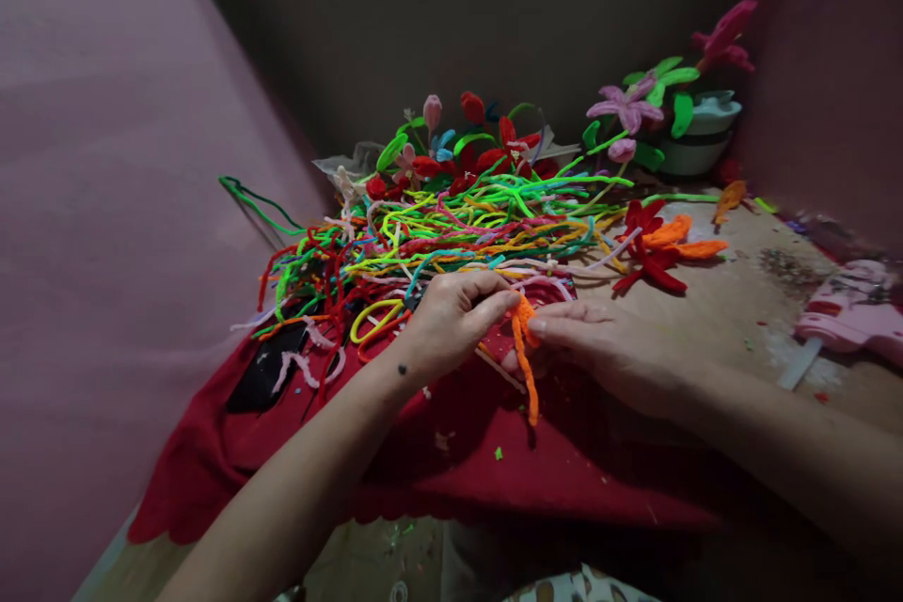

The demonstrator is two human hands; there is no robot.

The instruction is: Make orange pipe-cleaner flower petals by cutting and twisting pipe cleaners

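Both hands meet over the red cloth (451, 451), pinching an orange pipe cleaner (525, 348) between them. My left hand (451, 320) grips its upper part with thumb and forefinger. From the other side, my right hand (593, 339) presses thumb and fingers on its folded part. One fuzzy orange end hangs down below the fingers. Just beyond the hands lies a wide heap of pipe cleaners (480, 226) in green, yellow, red, pink and other colours. A red flower (653, 268) and an orange flower (681, 240) lie to the right of the heap.
A pink glue gun (853, 306) lies at the right on the brown surface (748, 301). Behind it, a pale pot (695, 150) stands near pipe-cleaner flowers (626, 103). A black flat object (264, 367) sits at left. Pink walls (127, 207) border the left side.
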